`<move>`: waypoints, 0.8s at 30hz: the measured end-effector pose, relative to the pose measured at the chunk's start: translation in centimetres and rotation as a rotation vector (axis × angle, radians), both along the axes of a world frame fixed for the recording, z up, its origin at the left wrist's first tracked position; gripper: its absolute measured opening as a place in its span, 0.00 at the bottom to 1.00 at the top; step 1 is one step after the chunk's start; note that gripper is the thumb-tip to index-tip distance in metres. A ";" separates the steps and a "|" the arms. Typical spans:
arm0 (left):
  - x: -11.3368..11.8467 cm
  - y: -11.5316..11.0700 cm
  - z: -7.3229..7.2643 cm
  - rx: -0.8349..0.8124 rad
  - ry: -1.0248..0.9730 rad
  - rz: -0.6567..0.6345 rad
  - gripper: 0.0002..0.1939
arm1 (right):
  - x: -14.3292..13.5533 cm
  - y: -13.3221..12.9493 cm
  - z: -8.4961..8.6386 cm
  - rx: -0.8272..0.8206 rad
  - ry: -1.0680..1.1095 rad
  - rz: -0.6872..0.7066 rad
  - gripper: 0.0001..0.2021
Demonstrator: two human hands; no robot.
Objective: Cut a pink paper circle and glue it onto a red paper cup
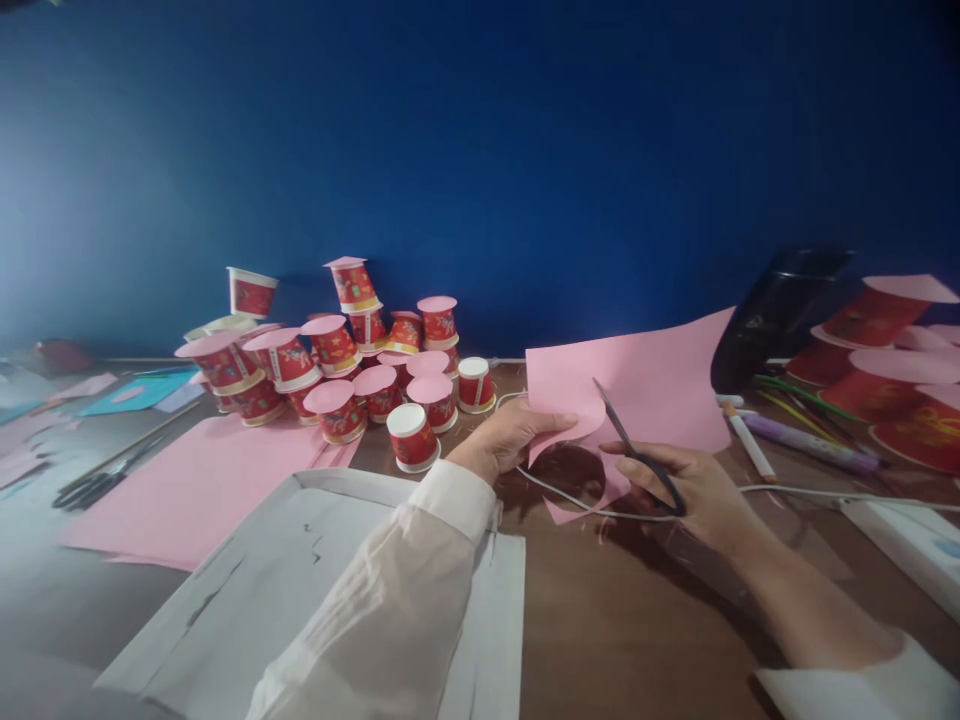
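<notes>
A large sheet of pink paper [652, 375] stands raised above the brown table, its left edge gripped by my left hand [514, 432], thumb on top. Black-handled scissors [626, 435] are in my right hand [694, 490], fingers wrapped round the handles. Their blade points up and to the left across the sheet, beside a curved cut edge. Below the sheet, a cut pink paper scrap [611, 490] with a rounded gap lies on the table. A thin white cable [562, 492] runs beneath both hands.
Red paper cups [337, 412], many topped with pink discs, are stacked at left; more red cups [870, 320] stand at right. A black bottle-like object [765, 310] leans near the blue wall [480, 150]. White sheets [262, 560], pink sheets [187, 480], other scissors [105, 485] and markers [810, 442] lie around.
</notes>
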State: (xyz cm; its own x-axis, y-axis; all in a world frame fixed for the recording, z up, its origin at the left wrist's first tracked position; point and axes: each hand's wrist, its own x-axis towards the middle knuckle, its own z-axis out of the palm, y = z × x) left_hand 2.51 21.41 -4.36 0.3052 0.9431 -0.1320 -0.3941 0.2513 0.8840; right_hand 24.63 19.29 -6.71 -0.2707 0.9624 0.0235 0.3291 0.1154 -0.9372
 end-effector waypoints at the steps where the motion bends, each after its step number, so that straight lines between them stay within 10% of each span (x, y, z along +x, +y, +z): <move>1: 0.0 0.0 0.0 0.015 -0.002 -0.004 0.20 | -0.1 0.0 0.1 -0.004 0.002 -0.003 0.32; 24: -0.6 0.4 -0.4 0.045 0.086 -0.003 0.23 | -0.3 -0.3 0.4 -0.018 -0.011 -0.011 0.34</move>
State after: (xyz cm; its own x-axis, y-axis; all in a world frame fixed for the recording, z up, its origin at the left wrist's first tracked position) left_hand 1.87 21.82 -4.77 0.2978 0.9476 -0.1154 -0.3154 0.2118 0.9250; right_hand 24.28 18.98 -6.33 -0.2603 0.9655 0.0032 0.3404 0.0949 -0.9355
